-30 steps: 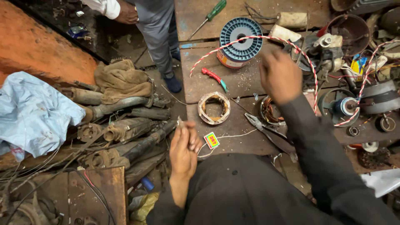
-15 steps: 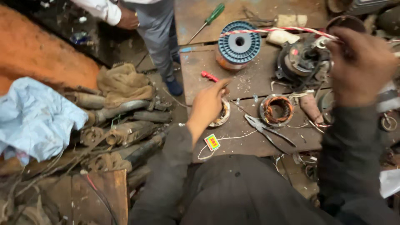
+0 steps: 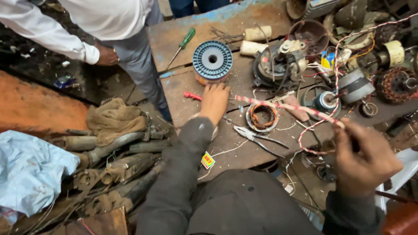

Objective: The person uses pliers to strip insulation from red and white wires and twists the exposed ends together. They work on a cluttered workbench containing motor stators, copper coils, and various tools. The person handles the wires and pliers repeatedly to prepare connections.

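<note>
While the right hand (image 3: 363, 159) pinches the red-and-white twisted wire (image 3: 287, 105) at four o'clock, seemingly drawing it taut, the left hand (image 3: 214, 101) rests flat and loose on the workbench (image 3: 183, 87), twelve o'clock of a small stator coil (image 3: 262, 116), apparently for balance.

1 small yellow-and-red label (image 3: 208, 160) lies at the wooden workbench's (image 3: 244, 143) near edge.

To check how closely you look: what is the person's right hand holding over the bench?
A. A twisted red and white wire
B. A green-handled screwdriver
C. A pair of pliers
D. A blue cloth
A: the right hand grips the twisted red and white wire, which runs across the bench; the pliers and the green-handled screwdriver lie untouched on the bench.
</note>
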